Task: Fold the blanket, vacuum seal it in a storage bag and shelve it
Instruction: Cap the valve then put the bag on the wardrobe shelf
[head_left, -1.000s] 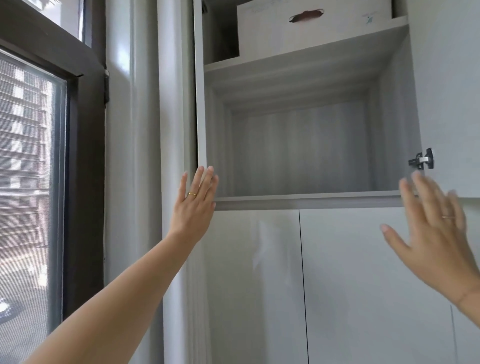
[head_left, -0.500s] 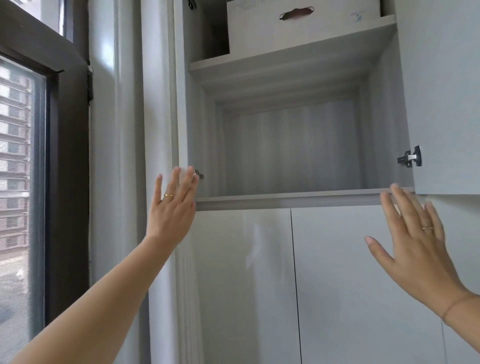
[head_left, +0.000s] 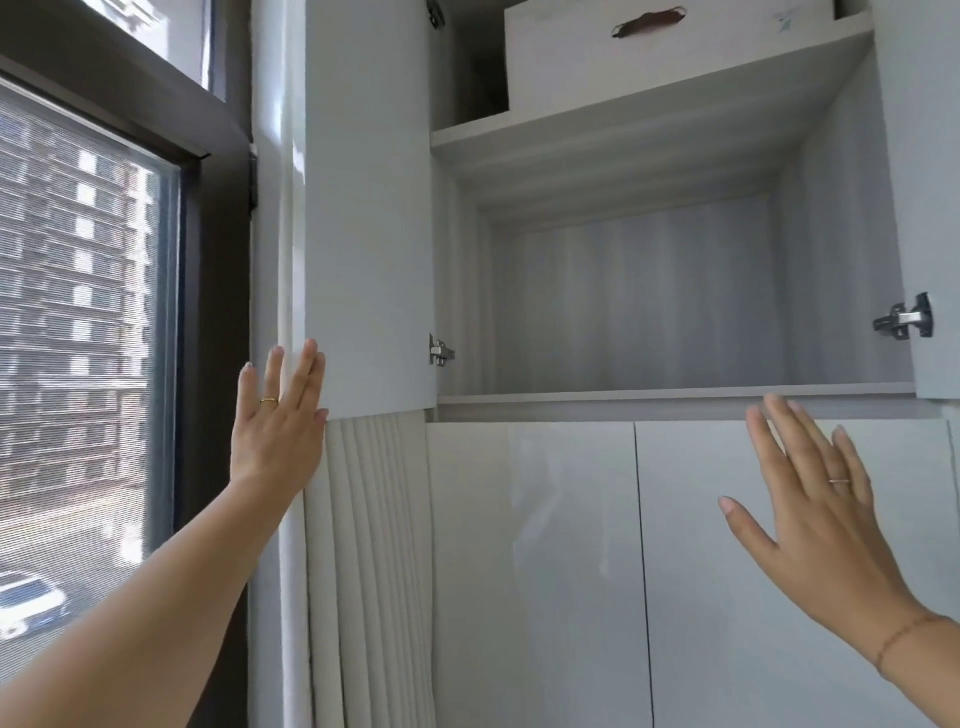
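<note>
A white wall cabinet stands before me with both upper doors swung wide. Its lower shelf (head_left: 675, 392) holds nothing that I can see. My left hand (head_left: 278, 421) is raised with straight fingers touching the lower corner of the left door (head_left: 369, 218). Just below the shelf's front edge, my right hand (head_left: 826, 499) hovers with spread fingers, near the right door (head_left: 935, 208), holding nothing. No blanket or storage bag is in view.
A white storage box (head_left: 649, 47) with a brown handle sits on the upper shelf. Two glossy closed doors (head_left: 571, 571) lie below the open compartment. A dark-framed window (head_left: 78, 312) is at the left. Metal hinges (head_left: 904, 319) stick out at the door edges.
The left door has swung further open, with my left hand staying at its lower corner. My right hand has dropped a little below the shelf edge.
</note>
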